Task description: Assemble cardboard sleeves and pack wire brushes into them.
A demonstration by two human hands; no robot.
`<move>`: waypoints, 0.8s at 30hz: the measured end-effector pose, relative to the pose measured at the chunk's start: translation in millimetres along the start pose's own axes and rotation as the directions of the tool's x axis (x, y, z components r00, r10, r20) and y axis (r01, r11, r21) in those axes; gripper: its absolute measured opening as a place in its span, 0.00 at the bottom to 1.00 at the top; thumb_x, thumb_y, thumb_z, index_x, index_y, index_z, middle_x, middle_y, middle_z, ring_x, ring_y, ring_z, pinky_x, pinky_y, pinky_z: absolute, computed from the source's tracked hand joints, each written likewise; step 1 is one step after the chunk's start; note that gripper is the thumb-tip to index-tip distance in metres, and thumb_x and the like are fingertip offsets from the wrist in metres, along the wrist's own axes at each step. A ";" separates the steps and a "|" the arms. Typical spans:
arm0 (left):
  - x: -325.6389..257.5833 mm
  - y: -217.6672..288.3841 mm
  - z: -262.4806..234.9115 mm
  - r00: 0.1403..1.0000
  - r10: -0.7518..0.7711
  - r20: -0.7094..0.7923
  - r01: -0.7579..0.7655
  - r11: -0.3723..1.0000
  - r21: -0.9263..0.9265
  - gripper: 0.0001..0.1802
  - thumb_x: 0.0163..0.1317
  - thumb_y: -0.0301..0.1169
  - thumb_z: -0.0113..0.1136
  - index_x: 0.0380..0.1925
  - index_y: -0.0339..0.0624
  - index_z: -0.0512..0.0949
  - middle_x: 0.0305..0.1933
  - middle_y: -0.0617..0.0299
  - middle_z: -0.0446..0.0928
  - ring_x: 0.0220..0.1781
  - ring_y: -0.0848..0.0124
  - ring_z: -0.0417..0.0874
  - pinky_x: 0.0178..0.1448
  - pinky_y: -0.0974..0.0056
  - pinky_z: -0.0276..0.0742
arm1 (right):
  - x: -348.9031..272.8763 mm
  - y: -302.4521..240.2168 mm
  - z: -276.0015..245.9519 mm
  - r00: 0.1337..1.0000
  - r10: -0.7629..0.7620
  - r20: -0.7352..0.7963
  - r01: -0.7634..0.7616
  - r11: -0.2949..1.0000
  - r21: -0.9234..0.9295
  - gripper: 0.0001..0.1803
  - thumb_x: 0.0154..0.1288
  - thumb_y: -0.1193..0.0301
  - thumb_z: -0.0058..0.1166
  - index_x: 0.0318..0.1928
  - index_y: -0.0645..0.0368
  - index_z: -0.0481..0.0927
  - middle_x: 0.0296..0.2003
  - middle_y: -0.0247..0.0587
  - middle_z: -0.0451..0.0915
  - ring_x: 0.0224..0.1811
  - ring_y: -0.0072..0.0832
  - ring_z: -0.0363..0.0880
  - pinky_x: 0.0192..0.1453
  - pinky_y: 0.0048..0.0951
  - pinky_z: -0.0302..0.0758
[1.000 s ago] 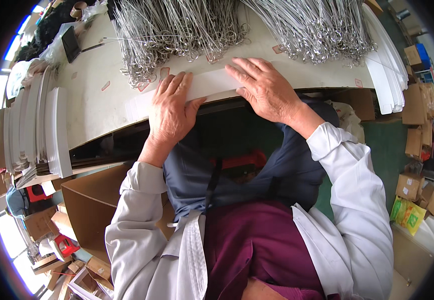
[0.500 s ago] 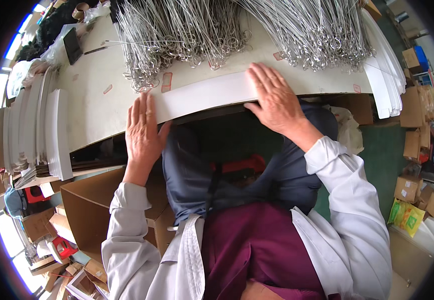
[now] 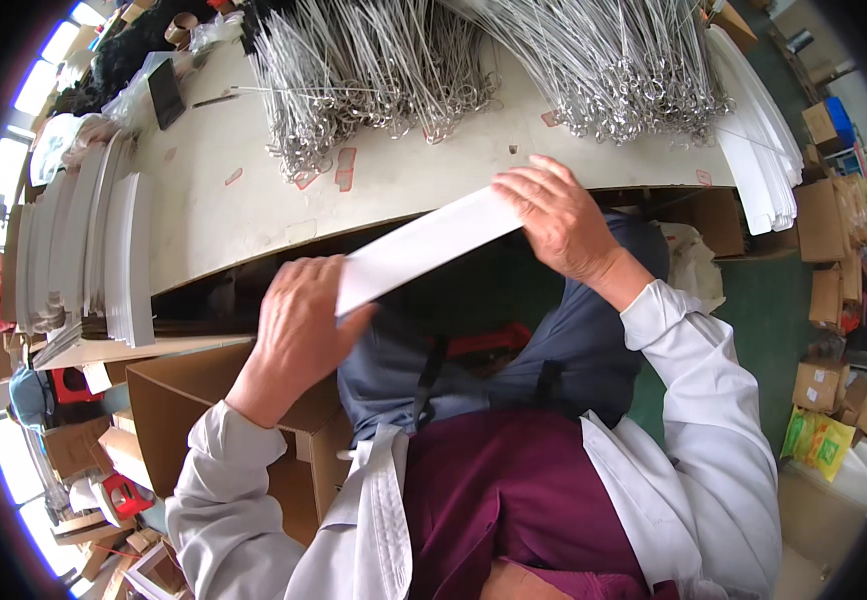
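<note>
A long white strip, card or folded paper by its look [image 3: 429, 248], slants above my lap at the table's front edge, its right end higher than its left. My left hand [image 3: 299, 315] is closed over the left end, thumb on the near side and fingers over the far side. At the other end my right hand [image 3: 564, 220] grips the strip, fingers curled over its top; the thumb is hidden. Beyond the strip, bundles of thin metal wires with looped ends [image 3: 354, 90] lie on the pale table [image 3: 254, 220].
Another wire bundle [image 3: 624, 85] lies at the back right beside stacked white strips [image 3: 759, 150]. More white strips [image 3: 129, 260] stand at the table's left end. A dark flat device [image 3: 166, 95] sits at the back left. An open cardboard box [image 3: 189, 410] stands left of my legs.
The white strip has come off the tabletop toward me and tilted, left end lower. My left hand has moved down and nearer; both hands, flat before, now grip the ends.
</note>
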State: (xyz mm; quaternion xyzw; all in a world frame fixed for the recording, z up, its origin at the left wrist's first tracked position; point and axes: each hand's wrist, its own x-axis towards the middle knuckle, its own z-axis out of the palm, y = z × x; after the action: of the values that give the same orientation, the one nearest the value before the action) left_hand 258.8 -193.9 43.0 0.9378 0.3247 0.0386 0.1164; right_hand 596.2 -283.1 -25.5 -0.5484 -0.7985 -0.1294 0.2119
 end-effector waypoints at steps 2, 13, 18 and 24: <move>11.2 19.1 1.5 0.997 0.057 0.050 -0.046 0.981 -0.190 0.33 0.55 0.37 0.74 0.58 0.32 0.76 0.51 0.41 0.83 0.56 0.45 0.83 0.61 0.49 0.78 | 12.7 -24.4 -5.2 0.994 -0.103 -0.046 0.107 0.990 0.095 0.20 0.64 0.73 0.54 0.56 0.66 0.83 0.57 0.45 0.82 0.64 0.41 0.78 0.76 0.48 0.67; 26.1 31.3 38.7 0.997 -0.079 0.019 0.081 0.921 -0.381 0.31 0.53 0.34 0.74 0.57 0.34 0.76 0.43 0.42 0.83 0.46 0.45 0.86 0.50 0.53 0.83 | -7.0 -69.1 -18.1 0.896 0.410 -0.170 -0.321 0.863 0.390 0.24 0.62 0.69 0.69 0.58 0.62 0.81 0.49 0.47 0.82 0.52 0.44 0.82 0.56 0.43 0.79; 11.5 45.0 56.1 0.995 -0.096 -0.039 0.070 0.900 -0.430 0.34 0.52 0.33 0.76 0.59 0.34 0.75 0.46 0.41 0.84 0.48 0.46 0.87 0.51 0.54 0.84 | -15.7 -91.7 5.1 0.866 0.464 -0.186 -0.292 0.771 0.567 0.20 0.67 0.71 0.67 0.57 0.66 0.82 0.37 0.50 0.84 0.35 0.42 0.85 0.40 0.36 0.83; 2.1 47.7 75.1 0.992 -0.105 -0.065 0.065 0.890 -0.452 0.38 0.52 0.33 0.76 0.64 0.36 0.72 0.51 0.41 0.83 0.51 0.46 0.87 0.53 0.53 0.84 | -25.0 -108.8 18.0 0.727 0.637 0.255 -0.478 0.205 0.854 0.17 0.75 0.68 0.62 0.54 0.69 0.83 0.34 0.45 0.88 0.33 0.21 0.85 0.38 0.26 0.81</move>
State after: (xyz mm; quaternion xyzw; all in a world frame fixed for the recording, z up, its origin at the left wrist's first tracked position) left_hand 300.2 -243.5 -18.3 0.8680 0.3524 0.1482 0.3170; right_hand 499.1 -335.4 -50.4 -0.5923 -0.4693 0.3474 0.5552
